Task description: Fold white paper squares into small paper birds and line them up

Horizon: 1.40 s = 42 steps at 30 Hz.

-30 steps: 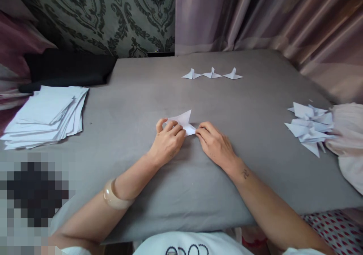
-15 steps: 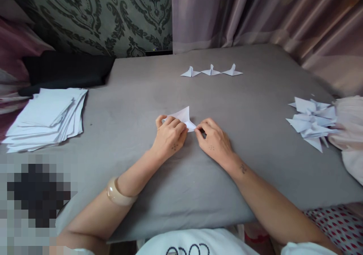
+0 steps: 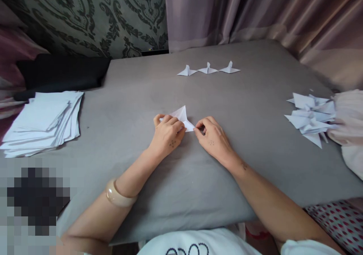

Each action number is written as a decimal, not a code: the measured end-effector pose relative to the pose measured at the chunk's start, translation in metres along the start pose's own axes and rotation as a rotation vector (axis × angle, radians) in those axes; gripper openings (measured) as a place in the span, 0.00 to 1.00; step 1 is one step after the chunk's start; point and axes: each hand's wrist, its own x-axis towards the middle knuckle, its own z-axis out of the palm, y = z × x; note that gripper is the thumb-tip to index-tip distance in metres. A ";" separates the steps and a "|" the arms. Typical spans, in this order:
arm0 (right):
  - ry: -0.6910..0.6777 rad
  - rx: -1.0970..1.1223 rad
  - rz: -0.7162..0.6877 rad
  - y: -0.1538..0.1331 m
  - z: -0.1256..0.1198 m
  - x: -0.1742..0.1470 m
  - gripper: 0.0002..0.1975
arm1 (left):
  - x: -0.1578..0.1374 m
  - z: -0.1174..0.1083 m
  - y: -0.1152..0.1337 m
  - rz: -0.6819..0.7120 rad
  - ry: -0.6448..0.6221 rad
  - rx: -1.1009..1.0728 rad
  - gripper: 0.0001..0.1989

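Observation:
A partly folded white paper (image 3: 181, 115) is held over the middle of the grey table; one point rises up and another stretches out to the right. My left hand (image 3: 168, 133) is closed on its left side, with the fingers covering much of it. At the right-hand tip, the thumb and forefinger of my right hand (image 3: 213, 137) pinch the paper. What lies under my left fingers is hidden.
Three folded paper figures (image 3: 208, 69) stand in a row at the back of the grey table (image 3: 136, 88). Several more folded papers (image 3: 312, 115) lie bunched at right beside a pale cloth (image 3: 350, 122). A stack of white sheets (image 3: 42, 122) sits at left, before a black cloth-like item (image 3: 65, 72).
Both hands keep their grip on the folded paper, with hardly any movement. The whole view has shifted slightly, so most things appear a little further left.

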 end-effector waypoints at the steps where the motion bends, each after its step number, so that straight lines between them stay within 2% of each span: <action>1: -0.004 0.023 0.017 0.002 -0.001 0.001 0.01 | 0.000 0.000 0.000 -0.001 -0.003 -0.004 0.09; 4: -0.004 0.087 0.035 0.008 -0.005 0.003 0.03 | 0.000 0.000 -0.001 -0.001 -0.009 -0.016 0.09; 6: 0.017 0.131 -0.006 0.010 -0.005 0.003 0.05 | 0.000 0.000 -0.001 0.002 -0.004 -0.022 0.10; 9: 0.018 0.165 -0.179 0.007 -0.002 -0.002 0.10 | 0.000 0.001 -0.001 0.009 -0.003 -0.020 0.10; 12: -0.031 0.084 -0.334 0.001 0.002 -0.009 0.15 | 0.000 0.000 -0.001 0.000 -0.006 -0.020 0.09; 19: -0.085 -0.114 -0.369 -0.004 -0.001 -0.015 0.17 | -0.005 -0.008 -0.010 -0.055 -0.011 -0.118 0.10; 22: -0.112 -0.172 -0.385 -0.007 -0.004 -0.015 0.18 | -0.006 -0.013 -0.014 -0.064 -0.038 -0.138 0.05; 23: -0.121 -0.186 -0.386 -0.007 -0.005 -0.016 0.19 | -0.006 -0.014 -0.014 -0.061 -0.053 -0.141 0.06; 26: -0.136 -0.221 -0.376 -0.009 -0.005 -0.016 0.21 | -0.007 -0.014 -0.013 -0.048 -0.076 -0.120 0.19; 29: -0.148 -0.256 -0.383 -0.008 -0.003 -0.017 0.22 | -0.010 -0.009 -0.012 -0.048 -0.015 -0.069 0.25; 37: -0.169 -0.265 -0.398 -0.006 -0.002 -0.016 0.23 | -0.016 -0.004 -0.011 -0.125 0.226 0.058 0.29; 40: -0.170 -0.239 -0.392 -0.005 -0.002 -0.015 0.24 | -0.018 -0.007 -0.008 -0.118 0.312 0.094 0.25; 42: -0.161 -0.206 -0.394 -0.003 -0.002 -0.015 0.24 | -0.020 -0.007 -0.006 -0.077 0.326 0.091 0.17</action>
